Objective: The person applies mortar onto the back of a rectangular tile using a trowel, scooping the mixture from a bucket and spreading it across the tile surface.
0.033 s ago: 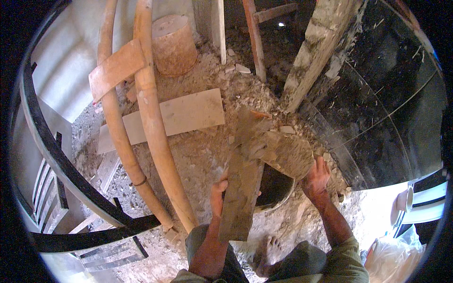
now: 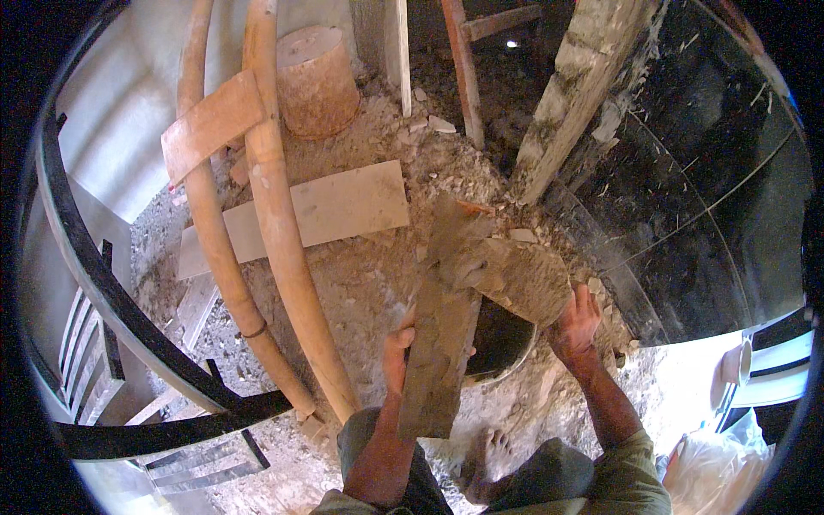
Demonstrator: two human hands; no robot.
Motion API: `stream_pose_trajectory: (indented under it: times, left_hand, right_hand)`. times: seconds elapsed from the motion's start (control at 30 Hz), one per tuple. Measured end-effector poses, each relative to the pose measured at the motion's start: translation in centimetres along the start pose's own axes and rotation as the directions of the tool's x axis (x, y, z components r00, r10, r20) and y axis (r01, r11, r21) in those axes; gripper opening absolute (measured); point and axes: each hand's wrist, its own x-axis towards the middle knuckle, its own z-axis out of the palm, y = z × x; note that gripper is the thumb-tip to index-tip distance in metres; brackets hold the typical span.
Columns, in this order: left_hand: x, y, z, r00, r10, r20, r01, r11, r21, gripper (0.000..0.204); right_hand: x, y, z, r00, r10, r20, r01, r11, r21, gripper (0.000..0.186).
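My left hand (image 2: 396, 348) grips a long, mud-smeared wooden plank (image 2: 439, 360) that stands nearly upright in front of me. My right hand (image 2: 577, 322) holds the right edge of a flat slab caked in grey-brown mortar (image 2: 515, 275), with its fingers spread along that edge. The slab is tilted over a round black pan (image 2: 499, 342) on the ground, and the plank's upper end rests against the slab. Mortar covers most of the slab's surface. My bare foot (image 2: 489, 455) is planted just below the pan.
Two thick curved wooden poles (image 2: 275, 223) with a nailed crosspiece run up the left. A flat board (image 2: 343, 206) lies on rubble, with an upturned bucket (image 2: 313, 77) behind it. A black curved railing (image 2: 103, 283) stands left, a rough concrete post (image 2: 579, 94) right, and a white bag (image 2: 712, 468) lower right.
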Motion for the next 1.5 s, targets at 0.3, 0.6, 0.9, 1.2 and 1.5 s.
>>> stream_pose_trajectory:
  times: [0.3, 0.6, 0.9, 1.2, 1.5]
  left_hand:
    - [0.1, -0.7, -0.1, 0.993, 0.067, -0.101, -0.065, 0.998, 0.022, 0.065]
    - [-0.4, 0.0, -1.7, 0.977, 0.026, -0.211, -0.013, 0.998, 0.063, 0.060]
    - [0.4, 2.6, -2.7, 0.957, 0.139, -0.255, -0.107, 0.985, 0.135, 0.059]
    - [0.7, 1.8, -2.2, 0.974, 0.136, -0.181, -0.120, 0.988, 0.098, 0.066]
    - [0.6, 1.5, -1.9, 0.978, 0.070, -0.198, -0.038, 0.986, 0.161, 0.067]
  right_hand:
    - [-0.9, 0.0, -0.9, 0.993, 0.095, -0.063, -0.090, 0.992, 0.089, 0.052]
    - [-5.6, 0.5, -2.9, 0.986, 0.030, -0.166, -0.027, 0.999, 0.019, 0.034]
    - [-7.0, -0.1, -5.8, 0.578, -0.106, 0.809, -0.308, 0.890, 0.336, 0.034]
    - [-4.0, 0.2, -8.5, 0.493, 0.062, 0.868, -0.562, 0.785, 0.263, 0.035]
    - [-2.1, -2.8, -7.3, 0.972, 0.097, 0.213, -0.157, 0.944, 0.290, 0.027]
